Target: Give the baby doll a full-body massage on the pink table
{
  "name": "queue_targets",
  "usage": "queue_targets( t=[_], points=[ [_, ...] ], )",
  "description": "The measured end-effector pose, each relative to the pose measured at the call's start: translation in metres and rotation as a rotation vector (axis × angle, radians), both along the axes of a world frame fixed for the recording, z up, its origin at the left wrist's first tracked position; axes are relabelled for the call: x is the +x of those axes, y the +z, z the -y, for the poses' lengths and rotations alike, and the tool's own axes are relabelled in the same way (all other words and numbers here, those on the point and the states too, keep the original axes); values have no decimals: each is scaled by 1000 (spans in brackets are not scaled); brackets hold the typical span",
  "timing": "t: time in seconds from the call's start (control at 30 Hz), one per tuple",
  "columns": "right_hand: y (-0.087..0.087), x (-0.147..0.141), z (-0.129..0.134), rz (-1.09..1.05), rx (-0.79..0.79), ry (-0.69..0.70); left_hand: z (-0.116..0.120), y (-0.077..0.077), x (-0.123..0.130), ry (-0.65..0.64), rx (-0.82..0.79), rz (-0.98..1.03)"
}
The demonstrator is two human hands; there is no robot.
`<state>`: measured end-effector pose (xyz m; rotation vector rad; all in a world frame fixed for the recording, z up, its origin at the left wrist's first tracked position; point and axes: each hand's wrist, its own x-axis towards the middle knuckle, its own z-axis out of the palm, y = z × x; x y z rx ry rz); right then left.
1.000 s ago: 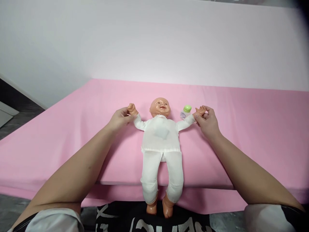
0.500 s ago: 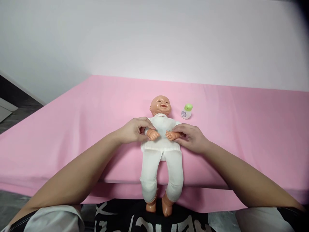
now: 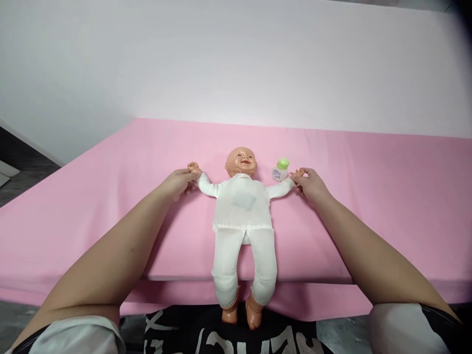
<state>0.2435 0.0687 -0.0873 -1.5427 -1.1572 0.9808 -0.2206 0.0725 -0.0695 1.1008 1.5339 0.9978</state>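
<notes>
A baby doll (image 3: pixel 243 209) in a white top and trousers lies on its back, its head toward the wall and its feet hanging over the near edge. Both of the doll's arms are spread out to the sides. My left hand (image 3: pixel 179 184) is closed around the doll's wrist on the left. On the other side my right hand (image 3: pixel 311 187) pinches the doll's wrist between thumb and fingers. A small clear bottle (image 3: pixel 280 170) with a green cap lies by the doll's head, close to my right hand.
Pink cloth (image 3: pixel 110 206) covers the table, with folds on both sides and a drop at the front edge. A pale wall (image 3: pixel 236 59) stands behind it. Dark floor (image 3: pixel 29 184) shows at the far left.
Both hands have moved outward and slightly away from me, drawing the doll's arms from over its belly out to the sides. Its chest is now uncovered.
</notes>
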Motion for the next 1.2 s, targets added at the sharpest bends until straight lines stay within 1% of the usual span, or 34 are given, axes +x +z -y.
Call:
queue_targets(
  t=[0.03,0.07,0.1,0.13,0.17,0.2,0.27,0.33,0.4,0.47,0.53,0.57,0.63,0.7,0.73,0.8,0.83,0.9,0.97,1.03,1.07,1.13,1.2],
  points=[
    [0,2,-2,13,-80,3,-1,0,-3,-9,-17,5],
    [0,3,-3,26,-128,5,-1,0,-4,-25,-11,13],
    [0,4,-4,34,-129,0,-1,0,-5,-42,6,22],
    [1,3,-2,36,-83,-12,1,0,-5,-57,32,33],
    [3,1,0,34,-1,-25,2,1,-4,-70,75,42],
    [4,-3,5,28,103,-27,5,2,-1,-88,132,48],
    [7,-13,18,23,324,17,11,3,7,-141,269,67],
    [10,-28,34,39,488,121,21,6,20,-226,385,113],
    [12,-44,51,153,550,265,32,9,34,-356,431,141],
    [13,-56,62,283,608,518,43,12,47,-522,453,33],
    [14,-64,67,346,667,735,51,15,55,-646,491,-135],
    [14,-66,67,355,686,803,54,17,57,-684,512,-204],
    [13,-68,65,363,692,855,58,19,59,-723,537,-274],
    [12,-67,64,377,687,826,58,21,59,-728,538,-287],
    [11,-66,63,389,684,786,58,21,59,-713,534,-281],
    [10,-63,60,400,647,661,55,20,58,-647,520,-242],
    [10,-60,58,383,609,580,53,19,56,-598,509,-203],
    [10,-54,52,284,535,401,47,16,51,-485,477,-98],
    [11,-44,42,123,496,233,38,11,41,-357,454,-13],
    [11,-32,30,-26,464,120,26,7,28,-223,432,-2],
    [10,-26,23,-78,423,85,20,5,21,-156,409,-19],
    [8,-12,12,-125,278,32,10,3,8,-52,302,-37],
    [4,-1,3,-118,86,18,3,2,-2,-15,159,-28]
  ],
)
